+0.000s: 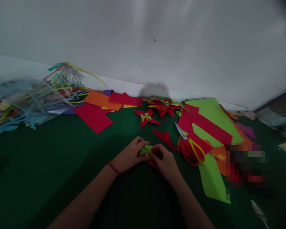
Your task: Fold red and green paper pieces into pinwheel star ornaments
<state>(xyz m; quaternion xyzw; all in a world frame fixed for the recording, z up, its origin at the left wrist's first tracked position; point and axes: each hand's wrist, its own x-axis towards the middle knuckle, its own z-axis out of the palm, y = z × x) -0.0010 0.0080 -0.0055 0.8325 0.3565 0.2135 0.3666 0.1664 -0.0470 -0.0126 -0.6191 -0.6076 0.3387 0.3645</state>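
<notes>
Between my two hands is a small folded paper flower (146, 151), green on top with red showing below. My left hand (134, 150) pinches its left side, and a red cord circles that wrist. The fingers of my right hand (164, 159) close on its right edge and partly hide it. Just beyond lies a finished-looking red paper flower (146, 117) with a green centre. A pile of similar red, green and orange paper flowers (164, 104) sits behind it. To the right, scissors (192, 146) with yellow and orange handles rest on paper.
Green paper sheets (219, 117) and red paper strips (212, 127) spread over the right of the green table (50, 165). Red paper (94, 117) and orange paper (102, 99) lie at back left, beside a clear bag (33, 95) and coloured pipe cleaners (69, 74). A white wall stands behind.
</notes>
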